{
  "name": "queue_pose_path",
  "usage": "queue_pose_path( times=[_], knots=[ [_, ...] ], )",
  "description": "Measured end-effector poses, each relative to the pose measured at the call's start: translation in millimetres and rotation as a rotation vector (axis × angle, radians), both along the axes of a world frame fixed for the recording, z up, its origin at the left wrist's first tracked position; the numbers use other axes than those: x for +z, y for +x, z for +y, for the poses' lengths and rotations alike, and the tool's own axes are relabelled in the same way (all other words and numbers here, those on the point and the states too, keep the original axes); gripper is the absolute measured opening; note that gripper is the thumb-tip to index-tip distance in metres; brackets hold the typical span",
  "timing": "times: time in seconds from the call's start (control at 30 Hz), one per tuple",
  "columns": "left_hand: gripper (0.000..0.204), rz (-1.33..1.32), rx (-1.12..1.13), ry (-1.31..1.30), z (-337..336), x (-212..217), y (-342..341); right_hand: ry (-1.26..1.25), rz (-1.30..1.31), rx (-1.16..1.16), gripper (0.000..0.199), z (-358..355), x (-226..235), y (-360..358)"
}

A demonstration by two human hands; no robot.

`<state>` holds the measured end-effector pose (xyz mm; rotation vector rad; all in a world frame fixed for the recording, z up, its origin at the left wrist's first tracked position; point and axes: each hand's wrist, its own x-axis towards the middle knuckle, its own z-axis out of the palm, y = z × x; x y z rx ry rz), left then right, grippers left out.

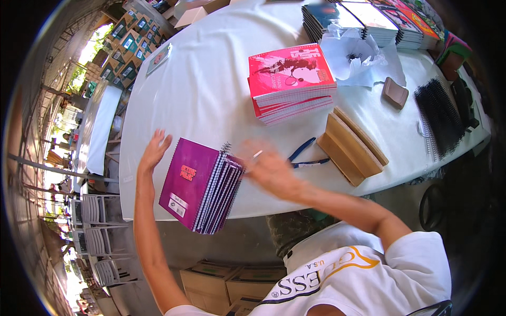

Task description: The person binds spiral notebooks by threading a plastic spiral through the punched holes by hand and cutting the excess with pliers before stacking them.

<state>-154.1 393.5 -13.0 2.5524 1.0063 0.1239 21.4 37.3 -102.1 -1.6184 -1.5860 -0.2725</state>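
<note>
A stack of purple spiral notebooks (191, 181) lies at the table's front edge, its near end jutting past the edge. A dark wire coil sticks out at the stack's far right corner. My left hand (155, 150) is open beside the stack's far left corner, fingers apart and holding nothing. Close to the coil end is my right hand (269, 167), smeared by motion; whether its fingers hold anything is not clear. Just right of that hand lie blue-handled pliers (303, 150).
Pink notebooks (292, 76) are piled beyond the pliers. A brown wooden block (350, 145) stands to the right, with black wire coils (438, 118) farther right. More notebooks (337, 21) and crumpled white wrapping (356, 55) sit at the back. Cardboard boxes (211, 284) are below the table.
</note>
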Motion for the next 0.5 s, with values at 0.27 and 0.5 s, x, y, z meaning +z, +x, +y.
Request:
queue_pose_path(
  times=[0.27,0.5],
  knots=[
    [0.084,1.029,-0.503,-0.116,-157,44,144,-0.568,-0.141,-0.169,0.035,-61,-10,67],
    [0.083,0.949,-0.603,0.040,-169,42,125,-0.821,-0.394,-0.080,0.038,-72,25,35]
  ],
)
